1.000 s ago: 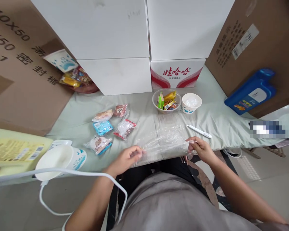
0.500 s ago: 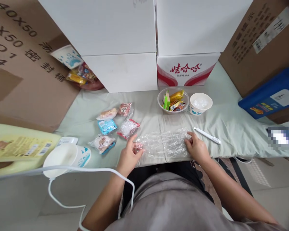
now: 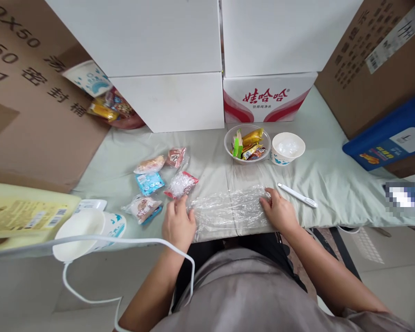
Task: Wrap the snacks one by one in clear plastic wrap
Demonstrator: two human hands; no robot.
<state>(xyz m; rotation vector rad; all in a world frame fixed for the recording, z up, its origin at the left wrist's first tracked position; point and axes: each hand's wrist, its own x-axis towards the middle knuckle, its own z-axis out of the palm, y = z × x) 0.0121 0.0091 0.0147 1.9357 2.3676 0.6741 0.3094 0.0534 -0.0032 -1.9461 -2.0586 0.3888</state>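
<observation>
A crinkled sheet of clear plastic film [image 3: 230,210] lies flat near the bed-like surface's front edge. At its right end, my right hand [image 3: 281,211] is closed, thumb and fingers on the film's edge. My left hand [image 3: 178,225] is just off the film's left end, back upward, thumb apart from the fingers. Its fingertips reach the near side of a red-edged clear snack packet [image 3: 181,184]; whether they touch it I cannot tell. Left of that lie a blue packet [image 3: 149,183], a wrapped bun [image 3: 150,164], a brown packet [image 3: 176,157] and another wrapped snack [image 3: 143,208].
A clear bowl of snacks [image 3: 248,159] and a paper cup [image 3: 286,150] stand behind the film. A white utility knife [image 3: 297,195] lies right. Another paper cup [image 3: 86,230], a white cable [image 3: 134,240] and a yellow jug [image 3: 24,214] are left. White boxes [image 3: 169,101] line the back.
My left hand has left the film's left end, moving left and turning back-up toward the red-edged packet. My right hand and the film have shifted slightly left. The view has shifted a little.
</observation>
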